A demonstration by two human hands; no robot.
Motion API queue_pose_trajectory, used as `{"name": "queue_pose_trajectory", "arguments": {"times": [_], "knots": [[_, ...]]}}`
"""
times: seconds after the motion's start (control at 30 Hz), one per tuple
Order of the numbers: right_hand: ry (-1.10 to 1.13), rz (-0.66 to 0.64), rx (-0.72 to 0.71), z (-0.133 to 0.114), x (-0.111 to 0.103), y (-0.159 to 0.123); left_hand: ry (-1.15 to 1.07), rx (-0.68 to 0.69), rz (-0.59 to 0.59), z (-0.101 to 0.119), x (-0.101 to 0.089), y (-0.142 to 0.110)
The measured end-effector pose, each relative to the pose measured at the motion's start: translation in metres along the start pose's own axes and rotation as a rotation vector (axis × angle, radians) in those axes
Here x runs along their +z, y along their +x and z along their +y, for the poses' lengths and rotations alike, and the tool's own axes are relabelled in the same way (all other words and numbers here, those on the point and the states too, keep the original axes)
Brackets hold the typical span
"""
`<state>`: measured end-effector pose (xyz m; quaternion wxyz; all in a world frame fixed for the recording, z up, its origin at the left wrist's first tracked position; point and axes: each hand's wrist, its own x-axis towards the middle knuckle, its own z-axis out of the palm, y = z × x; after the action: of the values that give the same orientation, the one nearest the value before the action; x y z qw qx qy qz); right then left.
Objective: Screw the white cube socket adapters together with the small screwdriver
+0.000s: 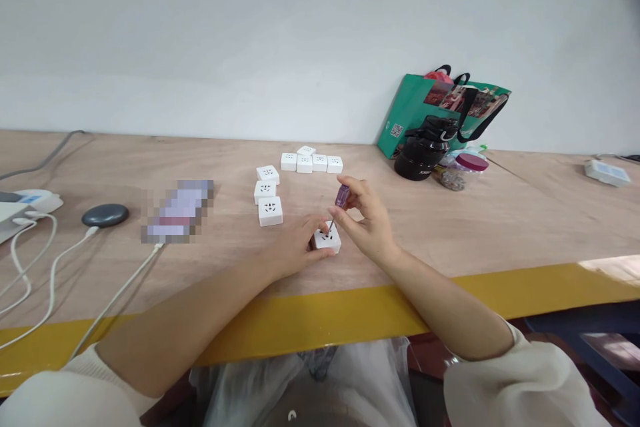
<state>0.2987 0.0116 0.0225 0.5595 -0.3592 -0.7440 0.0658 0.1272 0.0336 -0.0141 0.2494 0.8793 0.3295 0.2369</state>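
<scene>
My left hand (295, 245) grips a white socket cube (330, 240) on the wooden table (525, 213), fingers closed round its left side. My right hand (367, 220) pinches a small screwdriver with a purple handle (342, 196); its tip touches the top of that cube. Three more white socket cubes (267, 192) lie in a column just behind and to the left. Several others form a row (311, 161) farther back.
A black bottle (425, 148), a green bag (440, 110) and a pink-lidded container (471, 161) stand at the back right. At the left are a dark round puck (105, 215), white cables (45, 260) and a blurred item (177, 211). The table has a yellow front edge (325, 320).
</scene>
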Motion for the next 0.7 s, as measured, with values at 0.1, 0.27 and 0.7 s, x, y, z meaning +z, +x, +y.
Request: {"name": "queue_pose_trajectory", "arguments": {"times": [0.1, 0.27, 0.7], "knots": [[-0.023, 0.047, 0.0, -0.0004, 0.0, 0.0001, -0.001, 0.005, -0.007, -0.0004, 0.0002, 0.0], [0.088, 0.021, 0.064, 0.0005, -0.0005, -0.001, -0.014, 0.018, -0.006, -0.0019, 0.0016, 0.0001], [0.193, 0.018, 0.291, 0.0035, -0.0037, 0.0029, -0.019, -0.043, -0.039, 0.0011, -0.0027, -0.0005]]}}
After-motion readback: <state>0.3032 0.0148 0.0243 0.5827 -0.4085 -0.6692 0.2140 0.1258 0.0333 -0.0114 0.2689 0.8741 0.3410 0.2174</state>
